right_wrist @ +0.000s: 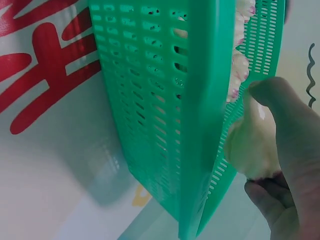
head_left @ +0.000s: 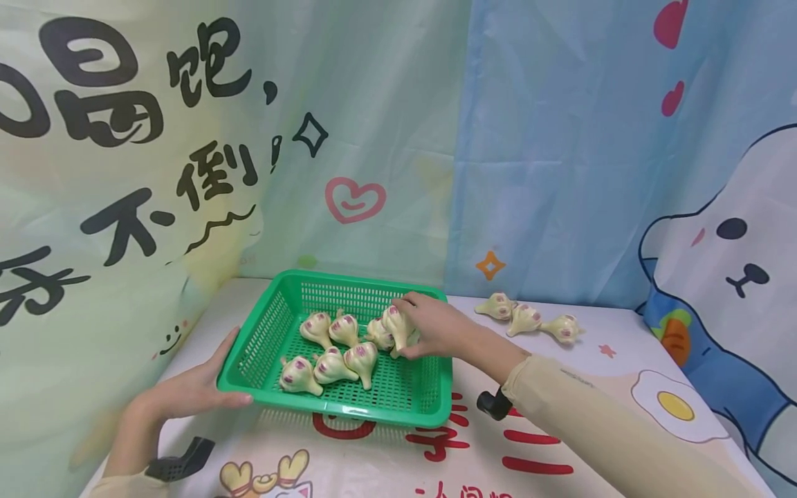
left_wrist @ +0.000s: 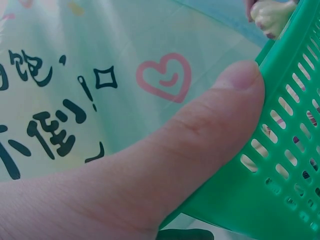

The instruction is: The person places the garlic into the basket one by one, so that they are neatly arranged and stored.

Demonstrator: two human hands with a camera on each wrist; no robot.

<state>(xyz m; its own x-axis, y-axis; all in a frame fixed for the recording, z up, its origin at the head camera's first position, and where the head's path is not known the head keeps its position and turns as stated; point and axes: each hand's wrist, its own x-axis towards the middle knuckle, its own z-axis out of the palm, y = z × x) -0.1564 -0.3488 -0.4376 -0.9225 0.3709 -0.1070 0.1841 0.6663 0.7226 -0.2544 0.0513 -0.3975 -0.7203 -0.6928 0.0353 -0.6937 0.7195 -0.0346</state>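
A green plastic basket [head_left: 292, 404] holds several white garlic bulbs [head_left: 332, 365] with purple marks. Over its right part, my right hand [head_left: 436, 325] grips one garlic bulb [head_left: 396, 328] between thumb and fingers; in the right wrist view that bulb [right_wrist: 257, 137] shows close up inside the rim. My left hand [head_left: 193, 387] rests at the basket's near left corner, fingers along the left side and thumb spread toward the front. The left wrist view shows the straight thumb [left_wrist: 200, 125] touching the green wall; the other fingers are hidden there.
Three more garlic bulbs [head_left: 525, 319] lie in a row on the table, behind and right of the basket. A printed cloth [head_left: 598, 415] covers the table. A printed curtain [head_left: 386, 138] hangs at the back and left.
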